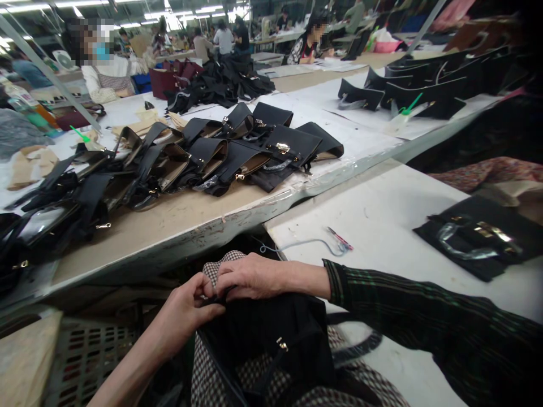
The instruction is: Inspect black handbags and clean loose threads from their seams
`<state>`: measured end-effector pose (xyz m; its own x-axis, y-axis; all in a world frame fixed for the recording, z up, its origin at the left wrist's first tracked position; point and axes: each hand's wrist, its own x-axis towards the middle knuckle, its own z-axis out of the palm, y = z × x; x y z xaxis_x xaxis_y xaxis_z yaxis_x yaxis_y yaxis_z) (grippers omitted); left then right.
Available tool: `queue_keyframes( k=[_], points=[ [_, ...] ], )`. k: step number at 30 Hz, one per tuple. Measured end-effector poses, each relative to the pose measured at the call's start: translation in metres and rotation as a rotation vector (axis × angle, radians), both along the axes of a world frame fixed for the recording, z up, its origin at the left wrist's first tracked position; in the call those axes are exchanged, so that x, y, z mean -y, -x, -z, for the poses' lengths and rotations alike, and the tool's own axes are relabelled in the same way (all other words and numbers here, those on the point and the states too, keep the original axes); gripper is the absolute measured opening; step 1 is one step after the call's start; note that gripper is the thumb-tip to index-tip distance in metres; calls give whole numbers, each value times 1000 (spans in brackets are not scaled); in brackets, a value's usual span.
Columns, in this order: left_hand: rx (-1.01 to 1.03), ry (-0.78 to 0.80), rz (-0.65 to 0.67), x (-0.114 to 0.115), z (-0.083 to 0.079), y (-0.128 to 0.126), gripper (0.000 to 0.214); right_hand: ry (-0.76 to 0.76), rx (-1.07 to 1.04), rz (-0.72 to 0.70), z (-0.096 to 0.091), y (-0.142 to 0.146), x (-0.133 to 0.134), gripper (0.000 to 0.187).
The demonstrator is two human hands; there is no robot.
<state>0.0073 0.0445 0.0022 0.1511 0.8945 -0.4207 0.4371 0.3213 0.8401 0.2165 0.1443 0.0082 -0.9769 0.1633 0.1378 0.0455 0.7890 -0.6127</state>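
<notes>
A black handbag [292,325] with a gold zipper pull lies across my lap, over checked cloth [258,370]. My left hand [197,302] pinches the bag's upper left edge between thumb and fingers. Close against it, my right hand [250,277] has its fingers curled down onto the same edge, and its fingertips are partly hidden. The bag's dark handle [358,347] sticks out to the right beneath my right forearm.
Black bag pieces [203,155] crowd the long table ahead. Small snips [339,238] and a cord lie on the white side table [305,226], with another black bag [479,234] at right. A plastic crate [93,356] stands lower left. A masked person [108,79] is across the table.
</notes>
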Motion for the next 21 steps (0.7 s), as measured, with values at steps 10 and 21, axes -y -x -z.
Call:
queue_keyframes(
  k=[10,21],
  points=[
    [8,-25,-20,3,-2,-1,27,-174,50,-18,1,7,2,20],
    [-73,-78,-21,4,-1,2,25,-102,64,52,-3,5,8,14]
  ],
)
